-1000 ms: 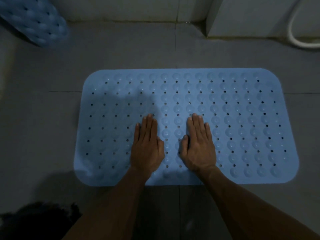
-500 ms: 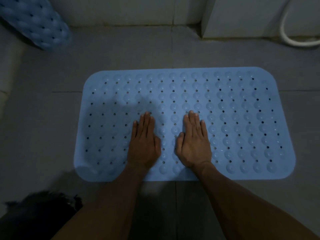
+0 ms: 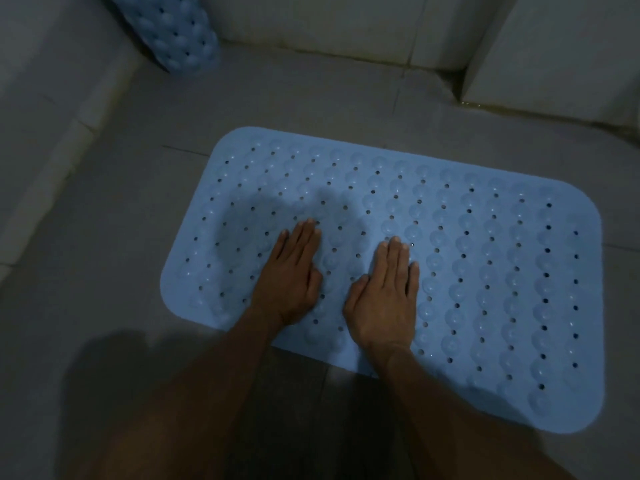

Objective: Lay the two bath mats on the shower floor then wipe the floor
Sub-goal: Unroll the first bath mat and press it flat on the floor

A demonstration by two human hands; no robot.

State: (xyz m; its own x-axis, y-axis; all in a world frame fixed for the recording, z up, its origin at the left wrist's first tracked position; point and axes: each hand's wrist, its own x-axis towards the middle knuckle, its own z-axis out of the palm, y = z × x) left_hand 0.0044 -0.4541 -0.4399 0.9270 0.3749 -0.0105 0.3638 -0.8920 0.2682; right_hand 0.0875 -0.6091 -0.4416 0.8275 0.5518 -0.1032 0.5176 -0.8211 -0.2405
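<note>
Blue bath mat [image 3: 450, 271] lies flat on the shower floor [image 3: 104, 237] under both flat-fingered grips, left hand [image 3: 289, 277] and right hand [image 3: 384, 294]; the rolled second mat [image 3: 173, 32] waits beyond. Uneven pressing could leave suction cups unseated, letting it slide.

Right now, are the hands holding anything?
No, nothing is held. The left hand and right hand lie flat, fingers straight, pressing on the blue bath mat on the floor.
</note>
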